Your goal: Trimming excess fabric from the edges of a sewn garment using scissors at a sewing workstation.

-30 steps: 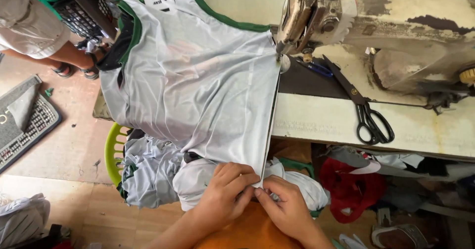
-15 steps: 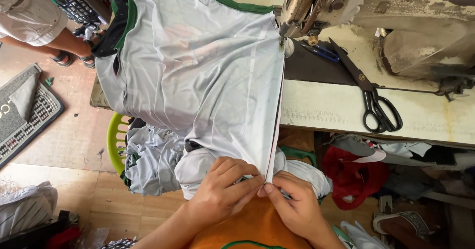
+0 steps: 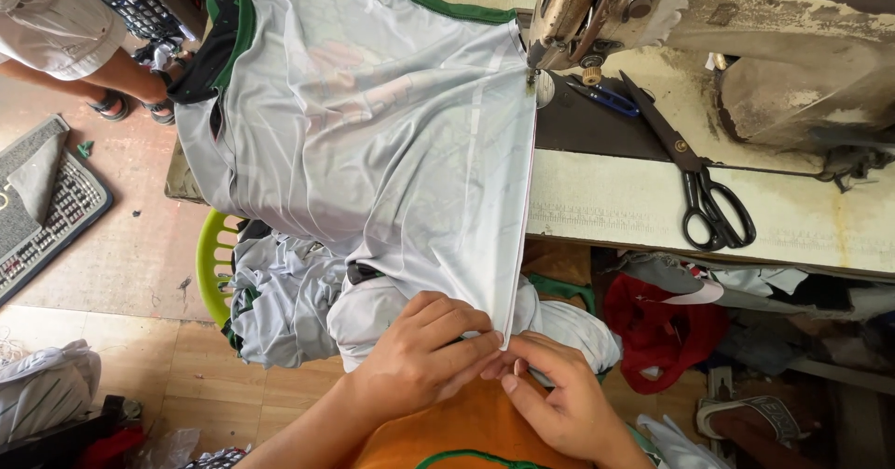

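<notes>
both of your hands pinch the near corner of one pale grey jersey (image 3: 373, 152): your left hand (image 3: 424, 357) has its fingers curled over the hem from the 9 o'clock side, and your right hand (image 3: 550, 399) meets it from 3 o'clock, fingertips closed on the same corner. the two hands touch there, at about 6 o'clock in the view.

the jersey, trimmed in green at the neck, runs up from that corner toward 12 o'clock, its right edge drawn straight to the foot of one sewing machine (image 3: 671, 21). the machine is cut off by the top edge, and its needle is too small to make out.

count on the table (image 3: 634, 208): one pair of black scissors (image 3: 699, 180) at 3 o'clock of the jersey's seam, and one blue tool (image 3: 606, 98) just beside the machine foot, which you cannot tell apart further.

below the jersey's left side, at 8 o'clock, one green basket (image 3: 213, 264) holds a heap of grey garments (image 3: 280, 301); their number is hidden in the folds. one red cloth (image 3: 662, 324) lies under the table. at 10 o'clock, another person's legs (image 3: 84, 68) show, cut off above the shorts.
</notes>
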